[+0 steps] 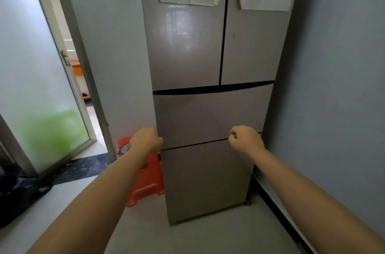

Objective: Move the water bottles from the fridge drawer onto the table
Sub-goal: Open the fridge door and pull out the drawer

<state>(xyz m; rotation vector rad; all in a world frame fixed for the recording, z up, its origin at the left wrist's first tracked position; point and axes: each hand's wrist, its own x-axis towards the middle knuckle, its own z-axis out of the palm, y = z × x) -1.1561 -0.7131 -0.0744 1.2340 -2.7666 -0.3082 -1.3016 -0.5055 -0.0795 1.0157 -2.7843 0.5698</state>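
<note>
A tall grey fridge stands against the wall with both upper doors closed. Below them the middle drawer and the bottom drawer are closed too. My left hand is curled into a fist at the left end of the seam between the two drawers, touching the fridge's corner. My right hand is a loose fist over the same seam near its right end, fingertips tucked in. Neither hand holds anything that I can see. No water bottles and no table are in view.
A red plastic stool sits on the floor left of the fridge, under my left forearm. A frosted glass door stands ajar at the left, with a dark bag on the floor below it. A grey wall closes the right side.
</note>
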